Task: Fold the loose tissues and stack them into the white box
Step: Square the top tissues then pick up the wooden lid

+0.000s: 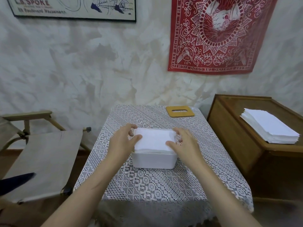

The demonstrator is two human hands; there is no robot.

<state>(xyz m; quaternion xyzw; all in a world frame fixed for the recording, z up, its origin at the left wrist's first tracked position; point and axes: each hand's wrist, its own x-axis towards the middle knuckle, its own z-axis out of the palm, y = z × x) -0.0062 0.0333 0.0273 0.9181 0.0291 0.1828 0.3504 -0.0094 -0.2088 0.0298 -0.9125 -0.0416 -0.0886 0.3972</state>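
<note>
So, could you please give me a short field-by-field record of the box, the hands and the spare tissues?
box: white box, open, on the lace-covered table
contents: folded tissues, stacked above the rim
left: left hand grips the stack's left side, thumb on top
right: right hand grips the stack's right side, thumb on top
lid: wooden lid, lying at the table's far right
supply: loose tissues piled on the wooden cabinet

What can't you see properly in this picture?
All in the head view:
- How far down the tissue stack goes: the walls of the white box hide it.
- The stack's side edges: the left hand and right hand cover them.
- The poster: its top is cut off by the picture's edge.
- The dark thing over the chair: blurred and cut off at the left edge.
</note>
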